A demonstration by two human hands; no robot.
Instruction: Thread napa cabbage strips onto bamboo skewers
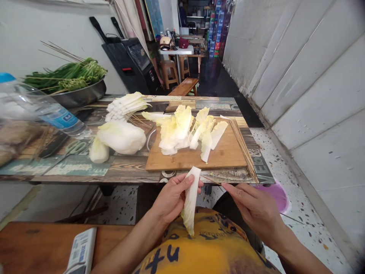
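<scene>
A strip of napa cabbage leaf (191, 198) is pinched between the thumb and fingers of my left hand (173, 196), its pale end up and its yellowish tip hanging down. My right hand (252, 207) grips a thin wooden skewer (211, 179). The skewer's point reaches the edge of the leaf; I cannot tell whether it has gone in. Beyond my hands, cut cabbage pieces (176, 129) lie on a wooden cutting board (159, 161). A bundle of skewers (243, 148) rests along the board's right side.
Left of the board are a cabbage head (122, 137), a smaller piece (99, 150), stacked skewered leaves (125, 106), green-handled scissors (75, 147) and a tilted-looking water bottle (61, 116). Behind stands a metal bowl (82, 95) of skewered greens. A pink basin (276, 196) sits on the floor.
</scene>
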